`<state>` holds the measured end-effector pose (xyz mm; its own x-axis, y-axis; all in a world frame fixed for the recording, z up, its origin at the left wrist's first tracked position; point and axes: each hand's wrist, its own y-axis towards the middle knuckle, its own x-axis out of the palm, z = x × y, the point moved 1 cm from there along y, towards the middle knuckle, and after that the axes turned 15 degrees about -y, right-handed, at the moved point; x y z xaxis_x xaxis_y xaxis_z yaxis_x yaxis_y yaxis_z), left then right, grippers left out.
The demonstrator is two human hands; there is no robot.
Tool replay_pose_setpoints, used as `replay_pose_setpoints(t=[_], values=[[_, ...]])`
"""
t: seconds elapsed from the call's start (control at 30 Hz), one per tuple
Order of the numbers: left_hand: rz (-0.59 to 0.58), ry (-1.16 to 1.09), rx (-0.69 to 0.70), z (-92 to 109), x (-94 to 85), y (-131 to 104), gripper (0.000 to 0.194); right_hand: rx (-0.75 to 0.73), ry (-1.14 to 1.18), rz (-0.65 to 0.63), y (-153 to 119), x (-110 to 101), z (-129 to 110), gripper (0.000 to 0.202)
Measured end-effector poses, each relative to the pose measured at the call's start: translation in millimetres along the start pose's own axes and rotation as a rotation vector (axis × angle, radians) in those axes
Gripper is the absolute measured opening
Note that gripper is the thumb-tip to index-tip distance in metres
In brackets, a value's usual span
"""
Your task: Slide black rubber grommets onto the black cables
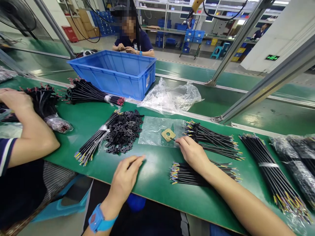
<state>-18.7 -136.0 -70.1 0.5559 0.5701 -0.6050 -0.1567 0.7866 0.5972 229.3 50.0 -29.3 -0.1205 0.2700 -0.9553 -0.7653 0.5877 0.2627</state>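
Green counter (pixel 152 183) is spanning a workshop, and a blue bin (pixel 115 83) is sitting at eleven o'clock from the sponge (pixel 163 135), which is lying on a clear bag (pixel 150 129). At four o'clock the right hand (pixel 193 152) is pinching a thin dark piece (pixel 173 139), its tip reaching the sponge. Between seven and eight, the left hand (pixel 126 173) is holding thumb and forefinger close together; whether they are gripping anything is not showing. Black parts (pixel 124 131) are lying heaped at nine, cables (pixel 211 136) at three.
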Motion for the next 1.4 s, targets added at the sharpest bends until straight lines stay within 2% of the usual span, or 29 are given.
replay_pose_setpoints(t=[0.07, 0.13, 0.27, 0.37, 0.5, 0.6, 0.67, 0.77, 0.83, 0.93, 1.03, 1.3, 1.4], values=[[-0.027, -0.087, -0.023, 8.5, 7.3, -2.3, 0.028, -0.002, -0.049, -0.019, 3.0, 4.9, -2.8, 0.031], [-0.001, -0.141, -0.031, 13.0, 10.0, -1.6, 0.027, -0.019, -0.099, -0.036, 4.3, 5.9, -5.3, 0.031], [0.06, -0.179, -0.047, 13.7, 5.1, 3.9, 0.028, -0.06, -0.176, -0.06, 2.8, 1.9, -7.3, 0.031], [0.104, -0.229, -0.121, 10.6, -1.4, 5.1, 0.023, -0.071, -0.224, -0.064, 1.5, 0.1, -6.3, 0.035], [0.196, -0.481, -0.366, 7.3, -5.3, -0.7, 0.015, -0.078, -0.266, -0.05, 2.0, 2.3, -3.6, 0.039], [0.288, -0.767, -0.639, 13.3, -2.4, -7.3, 0.026, -0.085, -0.275, -0.017, 0.8, 0.5, -1.7, 0.044], [0.368, -0.949, -0.798, 23.9, 1.0, -10.6, 0.038, -0.106, -0.206, 0.089, -2.8, -7.5, -3.2, 0.042], [0.477, -1.19, -0.976, 46.2, 5.6, -11.3, 0.047, -0.182, 0.065, 0.323, -12.9, -30.5, -11.7, 0.036], [0.499, -1.294, -1.05, 61.8, 7.0, -9.2, 0.049, -0.243, 0.217, 0.391, -21.3, -48.5, -20.0, 0.039], [0.47, -1.395, -1.093, 80.8, 5.5, -5.2, 0.05, -0.318, 0.321, 0.422, -32.8, -70.8, -31.2, 0.043], [0.449, -1.449, -1.111, 92.9, 1.9, -3.7, 0.047, -0.366, 0.371, 0.434, -40.6, -83.0, -37.5, 0.043], [0.413, -1.388, -1.082, 102.9, -3.5, -8.3, 0.048, -0.395, 0.361, 0.449, -45.4, -90.6, -41.9, 0.047], [0.433, -1.344, -1.047, 103.4, -4.9, -9.0, 0.046, -0.423, 0.345, 0.445, -46.2, -90.8, -43.5, 0.047]])
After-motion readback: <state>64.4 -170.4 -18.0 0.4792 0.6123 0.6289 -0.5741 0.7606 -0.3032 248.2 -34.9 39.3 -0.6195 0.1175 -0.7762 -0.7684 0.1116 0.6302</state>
